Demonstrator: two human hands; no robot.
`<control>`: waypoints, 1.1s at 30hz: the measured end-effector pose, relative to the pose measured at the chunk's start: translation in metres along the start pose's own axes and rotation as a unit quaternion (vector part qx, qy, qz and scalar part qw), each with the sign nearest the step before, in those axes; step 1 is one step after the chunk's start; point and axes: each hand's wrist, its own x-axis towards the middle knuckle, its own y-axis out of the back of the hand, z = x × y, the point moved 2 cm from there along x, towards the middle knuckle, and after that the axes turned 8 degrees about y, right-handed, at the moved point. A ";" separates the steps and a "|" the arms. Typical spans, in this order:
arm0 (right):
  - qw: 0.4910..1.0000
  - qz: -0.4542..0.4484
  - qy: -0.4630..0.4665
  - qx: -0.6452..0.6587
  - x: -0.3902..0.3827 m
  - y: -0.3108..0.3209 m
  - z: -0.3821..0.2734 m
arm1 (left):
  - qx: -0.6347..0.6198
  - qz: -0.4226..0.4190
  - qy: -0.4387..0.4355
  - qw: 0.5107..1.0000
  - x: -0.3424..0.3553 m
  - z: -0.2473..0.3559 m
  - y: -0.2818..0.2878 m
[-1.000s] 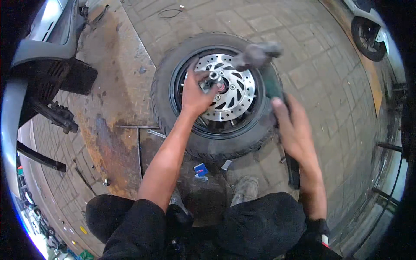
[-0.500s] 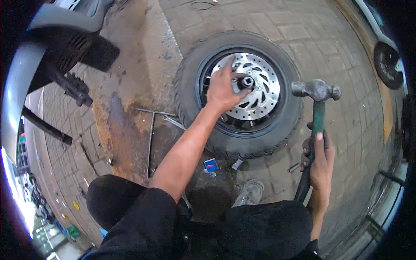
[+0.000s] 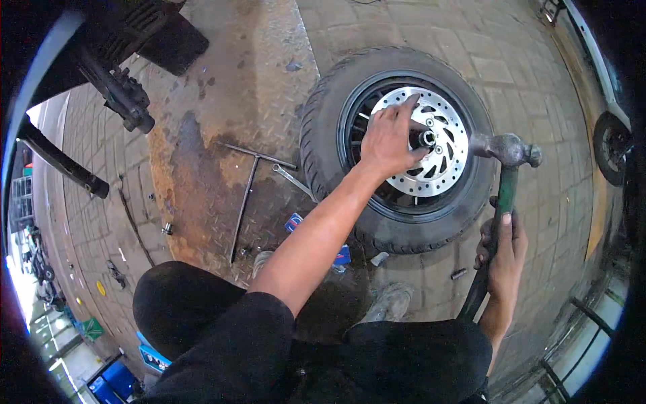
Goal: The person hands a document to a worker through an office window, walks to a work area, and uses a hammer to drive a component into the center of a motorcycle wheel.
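So this is a head-worn fisheye, the left of a side-by-side pair, aimed steeply down over the wearer's knees. Pretty close-in too: the left hand sits up and right of frame centre, over a motorcycle wheel, with the right hand lower and further right. Forearms come up from below, and out past both hands the paving stretches toward the dark, curved rim.

Paved flr w/ rusty metal sheet alongside.
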 end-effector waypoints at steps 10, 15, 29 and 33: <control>0.976 0.049 0.158 -0.141 0.023 -0.003 -0.069 | -0.005 -0.010 -0.004 1.000 0.000 -0.009 -0.002; 0.940 0.163 0.274 -0.119 0.007 0.013 -0.116 | -0.008 -0.017 -0.009 1.000 0.004 0.000 0.002; 0.994 0.062 0.016 -0.093 -0.001 0.010 -0.026 | -0.212 0.040 0.142 0.966 0.002 0.005 0.006; 0.995 0.071 -0.005 0.075 -0.025 0.021 -0.015 | -0.190 0.016 0.125 0.974 0.003 0.006 0.010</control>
